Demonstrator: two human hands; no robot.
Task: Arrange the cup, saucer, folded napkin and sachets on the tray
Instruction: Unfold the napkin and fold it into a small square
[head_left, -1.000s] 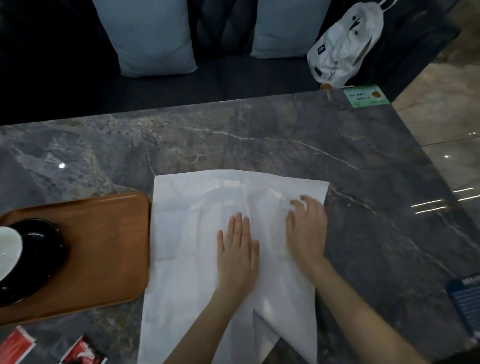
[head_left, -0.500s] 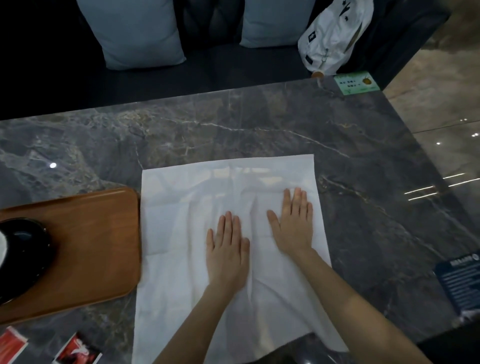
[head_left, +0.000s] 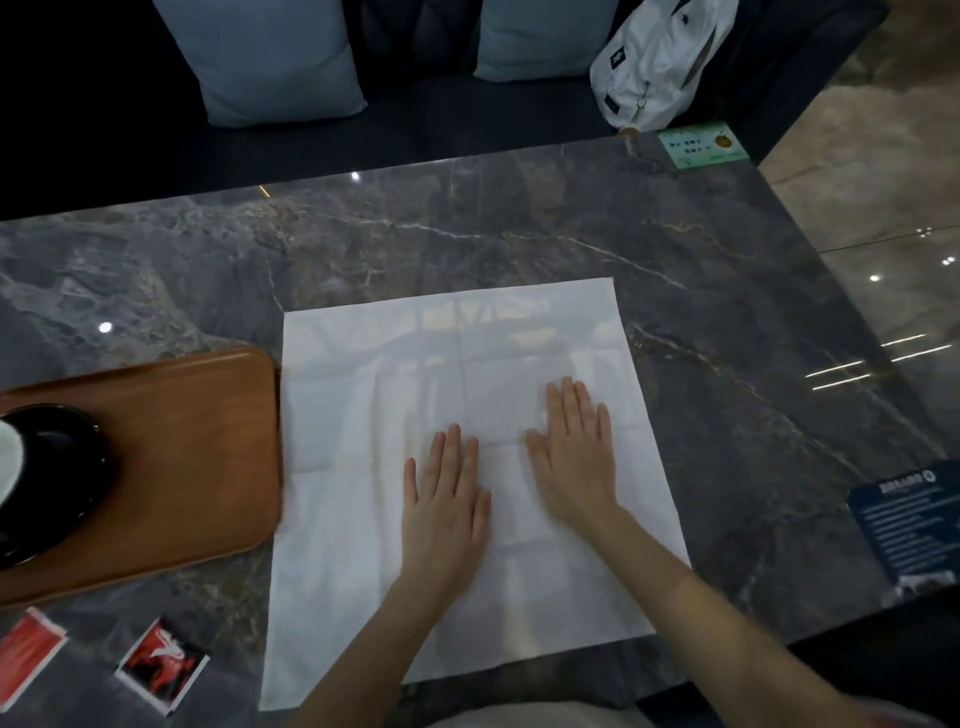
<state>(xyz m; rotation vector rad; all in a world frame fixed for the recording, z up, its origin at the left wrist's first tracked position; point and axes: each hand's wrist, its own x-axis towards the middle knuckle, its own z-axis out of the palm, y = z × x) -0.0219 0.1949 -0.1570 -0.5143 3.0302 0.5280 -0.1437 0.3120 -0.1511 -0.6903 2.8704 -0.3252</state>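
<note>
A white napkin lies spread flat on the grey marble table. My left hand and my right hand press palm-down on its middle, fingers apart, holding nothing. Just left of the napkin sits a wooden tray. On the tray's left end stands a black saucer with a white cup, both cut off by the frame edge. Two red sachets lie on the table in front of the tray.
A dark blue card lies at the table's right edge and a green card at its far right corner. Behind the table is a dark sofa with two pale cushions and a white bag.
The napkin's folded-over near corner and creases have been flattened out. Both hands have slid over the napkin and now rest flat side by side.
</note>
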